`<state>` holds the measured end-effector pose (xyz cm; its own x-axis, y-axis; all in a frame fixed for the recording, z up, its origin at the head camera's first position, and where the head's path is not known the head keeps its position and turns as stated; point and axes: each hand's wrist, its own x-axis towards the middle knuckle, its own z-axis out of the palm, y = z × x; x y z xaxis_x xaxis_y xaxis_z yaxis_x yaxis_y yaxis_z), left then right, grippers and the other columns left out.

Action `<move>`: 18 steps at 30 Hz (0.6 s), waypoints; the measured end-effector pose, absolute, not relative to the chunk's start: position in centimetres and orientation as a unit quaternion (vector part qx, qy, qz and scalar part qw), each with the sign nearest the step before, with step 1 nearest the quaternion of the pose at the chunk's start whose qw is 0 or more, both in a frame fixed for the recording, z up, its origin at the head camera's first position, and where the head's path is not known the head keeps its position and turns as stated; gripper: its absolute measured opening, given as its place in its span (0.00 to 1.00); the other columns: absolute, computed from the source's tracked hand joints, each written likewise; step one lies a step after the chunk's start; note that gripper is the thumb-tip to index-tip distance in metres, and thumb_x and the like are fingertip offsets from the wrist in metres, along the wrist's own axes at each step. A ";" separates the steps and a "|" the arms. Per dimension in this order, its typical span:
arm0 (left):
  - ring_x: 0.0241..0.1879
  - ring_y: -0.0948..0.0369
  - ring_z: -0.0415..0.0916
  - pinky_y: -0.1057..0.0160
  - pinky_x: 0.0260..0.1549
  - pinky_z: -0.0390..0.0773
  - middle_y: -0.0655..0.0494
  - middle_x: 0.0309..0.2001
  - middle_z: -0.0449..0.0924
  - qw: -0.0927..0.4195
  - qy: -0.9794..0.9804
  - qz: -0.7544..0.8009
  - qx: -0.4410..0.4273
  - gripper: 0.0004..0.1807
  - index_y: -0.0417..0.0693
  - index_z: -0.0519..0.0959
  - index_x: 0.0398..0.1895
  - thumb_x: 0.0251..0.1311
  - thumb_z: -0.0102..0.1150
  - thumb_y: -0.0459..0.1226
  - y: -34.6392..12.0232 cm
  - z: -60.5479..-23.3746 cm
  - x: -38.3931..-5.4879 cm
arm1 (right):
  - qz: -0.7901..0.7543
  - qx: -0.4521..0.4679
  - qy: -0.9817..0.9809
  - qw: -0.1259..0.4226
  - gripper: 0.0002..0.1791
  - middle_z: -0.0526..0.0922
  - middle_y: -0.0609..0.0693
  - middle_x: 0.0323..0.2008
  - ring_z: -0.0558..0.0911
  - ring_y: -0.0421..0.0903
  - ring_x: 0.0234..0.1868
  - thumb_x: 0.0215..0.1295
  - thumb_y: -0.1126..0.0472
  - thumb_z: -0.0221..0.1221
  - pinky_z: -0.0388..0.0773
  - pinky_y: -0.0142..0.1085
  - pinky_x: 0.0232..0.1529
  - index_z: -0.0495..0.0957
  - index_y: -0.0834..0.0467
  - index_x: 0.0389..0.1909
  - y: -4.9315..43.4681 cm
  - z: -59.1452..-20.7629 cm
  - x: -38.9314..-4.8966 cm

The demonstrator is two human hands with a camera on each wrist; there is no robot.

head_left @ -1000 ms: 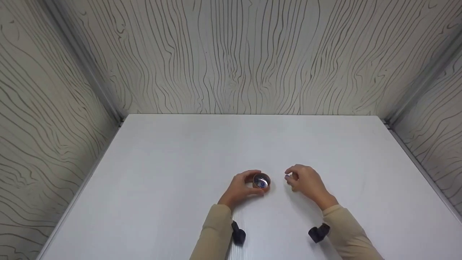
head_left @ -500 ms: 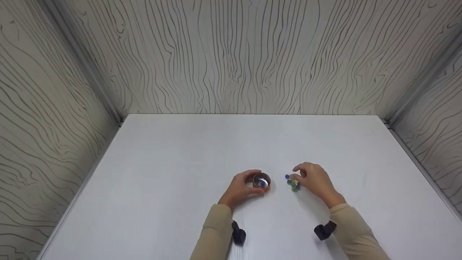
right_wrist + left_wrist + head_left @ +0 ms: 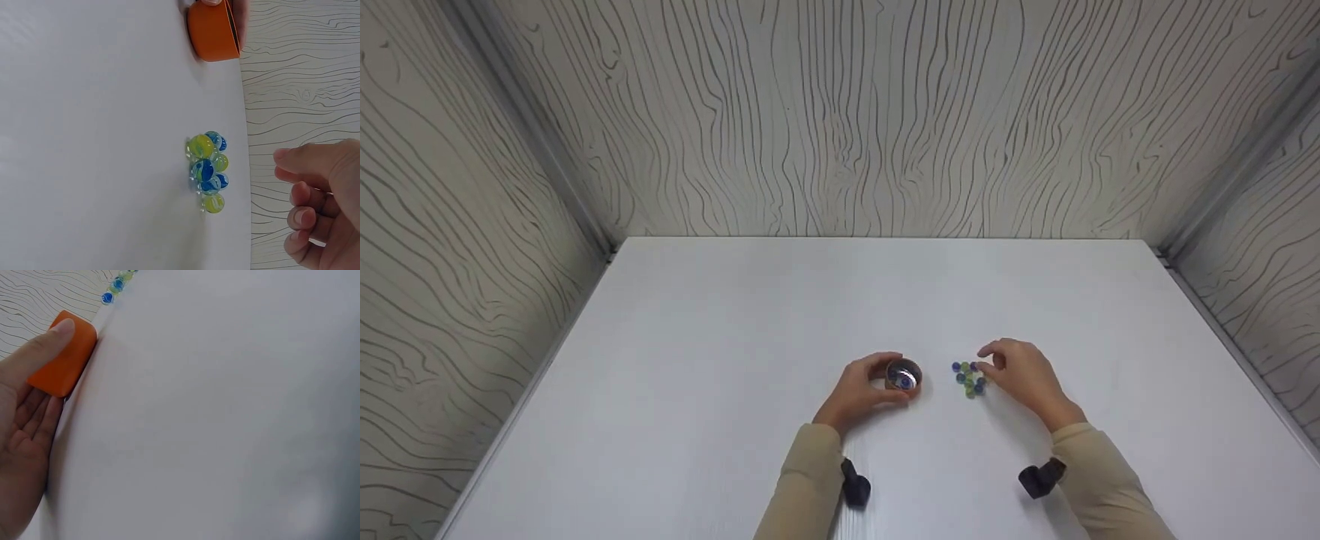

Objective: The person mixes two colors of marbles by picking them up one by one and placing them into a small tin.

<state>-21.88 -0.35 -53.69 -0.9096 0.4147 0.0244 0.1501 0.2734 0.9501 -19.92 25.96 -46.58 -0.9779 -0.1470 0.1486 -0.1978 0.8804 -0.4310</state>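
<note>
My left hand (image 3: 856, 386) grips a small round orange cup (image 3: 212, 34) on the white table. The thumb lies along one side and the fingers along the other. In the head view, its shiny inside faces up, with a blue marble (image 3: 905, 382) at the bottom. Several glass marbles (image 3: 203, 170), blue and yellow-green, sit in a close cluster to the right of the cup. Just right of the cluster is my right hand (image 3: 1024, 375), its thumb and index finger parted beside the marbles. In the right wrist view its fingers (image 3: 308, 216) are loosely bent and nothing shows between them.
The white table (image 3: 720, 337) ends at wood-patterned walls (image 3: 840, 120) at the back and sides. A black wrist camera (image 3: 855, 487) hangs below the left forearm, another wrist camera (image 3: 1041, 478) by the right sleeve.
My right hand has drawn back to the right and its thumb and index finger have parted, uncovering the marbles beneath it. The left hand and cup have stayed in place.
</note>
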 end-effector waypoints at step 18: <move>0.58 0.55 0.78 0.51 0.66 0.70 0.51 0.58 0.80 0.129 0.778 0.593 0.165 0.35 0.48 0.74 0.61 0.45 0.75 0.36 -0.2 -53.4 -21.8 | 0.231 0.077 -0.969 0.035 0.10 0.75 0.50 0.21 0.67 0.41 0.25 0.57 0.65 0.65 0.62 0.29 0.25 0.84 0.65 0.38 27.2 -47.3 -20.2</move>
